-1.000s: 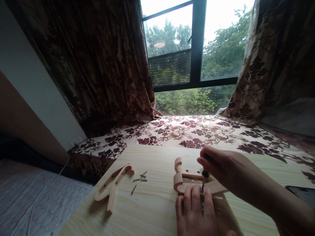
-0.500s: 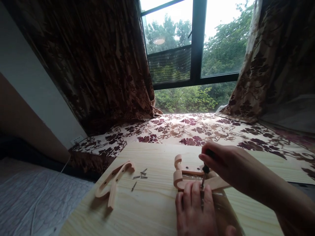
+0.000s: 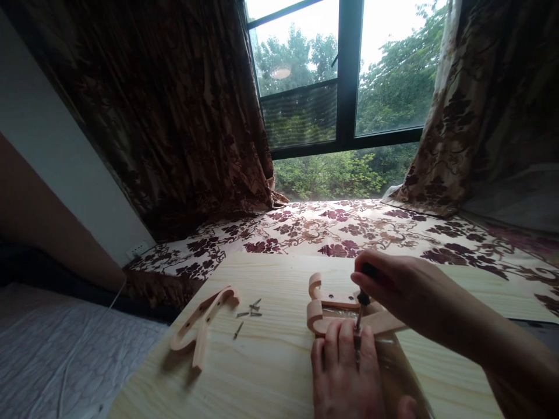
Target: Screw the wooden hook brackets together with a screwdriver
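Observation:
My right hand is closed around the black handle of a screwdriver. Its shaft points down, with the tip between the fingers of my left hand. That hand lies palm down with fingers stretched over a curved wooden piece, pressing on it; the screw spot is mostly hidden. Behind it lies a similar curved wooden piece with two dark holes. Under them is a brown object with a shiny, clear-looking surface.
To the left on the pale wooden board lie two curved wooden pieces with holes, and several screws. A floral cloth covers the sill behind, below a window with curtains. A cable runs at lower left.
My right hand and the screwdriver have shifted very slightly left in the picture. My left hand stays over the wooden piece, and the loose pieces and screws stay put.

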Motion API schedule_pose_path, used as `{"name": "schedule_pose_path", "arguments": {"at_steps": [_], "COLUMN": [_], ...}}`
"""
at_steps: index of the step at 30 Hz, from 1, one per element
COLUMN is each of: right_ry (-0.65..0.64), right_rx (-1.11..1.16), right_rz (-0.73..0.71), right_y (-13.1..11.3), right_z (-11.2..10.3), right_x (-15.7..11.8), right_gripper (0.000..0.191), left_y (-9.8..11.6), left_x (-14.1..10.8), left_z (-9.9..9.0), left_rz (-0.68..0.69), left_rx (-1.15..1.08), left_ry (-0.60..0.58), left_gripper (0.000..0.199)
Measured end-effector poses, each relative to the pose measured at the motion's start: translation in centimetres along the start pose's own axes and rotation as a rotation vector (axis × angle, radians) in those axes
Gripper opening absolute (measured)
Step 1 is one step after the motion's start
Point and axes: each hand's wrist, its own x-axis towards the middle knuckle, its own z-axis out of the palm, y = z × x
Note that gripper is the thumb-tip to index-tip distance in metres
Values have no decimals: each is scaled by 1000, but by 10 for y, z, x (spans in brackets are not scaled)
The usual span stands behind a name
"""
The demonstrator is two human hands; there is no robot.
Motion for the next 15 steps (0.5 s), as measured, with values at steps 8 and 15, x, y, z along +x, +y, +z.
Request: {"name": "schedule_pose_path", "arguments": {"at_steps": [8, 15], "right_ry": [-70, -70], "right_rx": [73, 126], "right_rz": [28, 21], "right_y": [-2, -5], "right_z": [-6, -5], "right_x": [-1, 0], "right_gripper": [15, 24], "left_y": [-1, -7], "left_x": [0, -2], "left_z": [5, 15], "left_rz": [-20, 25], "left_rx": [-6, 57], "left_ry": [38, 108], "left_gripper": [68, 45]}}
